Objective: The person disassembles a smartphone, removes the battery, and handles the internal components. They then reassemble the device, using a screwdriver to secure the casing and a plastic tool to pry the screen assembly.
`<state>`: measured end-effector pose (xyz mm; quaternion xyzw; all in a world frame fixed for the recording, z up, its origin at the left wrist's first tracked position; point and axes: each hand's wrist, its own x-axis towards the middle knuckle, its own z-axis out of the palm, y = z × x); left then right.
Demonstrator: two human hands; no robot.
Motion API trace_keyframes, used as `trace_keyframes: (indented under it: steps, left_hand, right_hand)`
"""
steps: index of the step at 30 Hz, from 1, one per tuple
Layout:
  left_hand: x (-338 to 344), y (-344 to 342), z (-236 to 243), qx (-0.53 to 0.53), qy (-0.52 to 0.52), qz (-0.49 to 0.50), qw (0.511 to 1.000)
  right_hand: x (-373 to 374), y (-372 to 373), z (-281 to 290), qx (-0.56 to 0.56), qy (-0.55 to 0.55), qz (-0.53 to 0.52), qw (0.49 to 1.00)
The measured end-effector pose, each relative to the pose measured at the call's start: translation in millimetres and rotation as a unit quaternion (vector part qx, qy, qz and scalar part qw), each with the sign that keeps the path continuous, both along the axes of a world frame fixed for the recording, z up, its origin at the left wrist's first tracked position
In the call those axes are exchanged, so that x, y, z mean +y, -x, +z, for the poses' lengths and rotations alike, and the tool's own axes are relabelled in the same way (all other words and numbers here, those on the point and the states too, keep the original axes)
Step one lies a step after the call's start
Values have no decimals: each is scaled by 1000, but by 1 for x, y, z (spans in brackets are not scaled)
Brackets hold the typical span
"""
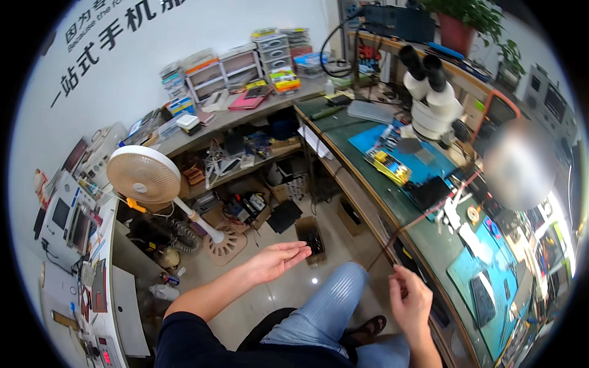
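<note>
Right hand: near right (410,300), beside the bench edge (429,248); fingers loosely curled, nothing seen in them, though the inside of the curl is hidden
Left hand: near centre (279,260), over the floor; fingers straight and narrow together, holding nothing visible
Work at the bench: neither hand touches anything on it; what is finished and what is left cannot be told
Dark phone-like slab: near right (483,300), lying on a blue mat (465,268), apart from the right hand; its condition is unclear
Floor box: open cardboard (318,260), just beyond the left fingertips; dark small contents, too indistinct to name
Second box: open cardboard (351,229), farther right, by the bench; its inside is dark
Yellow case: on the bench, farther off (400,174); small dark pieces show in it
Drawer stack: far centre, on the shelf (273,52); pale drawers, contents unclear
Red pot: far right (455,35); a leafy plant grows in it
</note>
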<state>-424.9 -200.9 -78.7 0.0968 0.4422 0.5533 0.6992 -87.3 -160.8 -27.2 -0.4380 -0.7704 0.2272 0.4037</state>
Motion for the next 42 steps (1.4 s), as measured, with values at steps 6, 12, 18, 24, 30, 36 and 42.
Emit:
trace_keyframes:
  steps: [6, 12, 18, 24, 30, 36, 42]
  left_hand:
    - [11, 63, -25, 7, 50, 107, 993]
    - [61, 134, -35, 19, 31, 125, 992]
    - [43, 182, 57, 28, 113, 184, 976]
    - [-13, 235, 191, -31, 110, 162, 980]
    - [-32, 261, 287, -11, 75, 245, 967]
    - [-35, 312, 322, 11, 92, 271, 958]
    - [-19, 360, 320, 10, 105, 362, 926]
  right_hand:
    - [41, 47, -35, -13, 60, 45, 997]
    - [97, 148, -50, 30, 157, 73, 984]
    - [138, 278, 11, 98, 319, 168, 928]
    - [190, 429, 163, 91, 317, 251, 910]
    - [249, 599, 262, 125, 428, 328, 833]
    - [349, 782, 302, 235, 645, 282, 670]
    - [444, 960, 275, 315, 656, 258, 636]
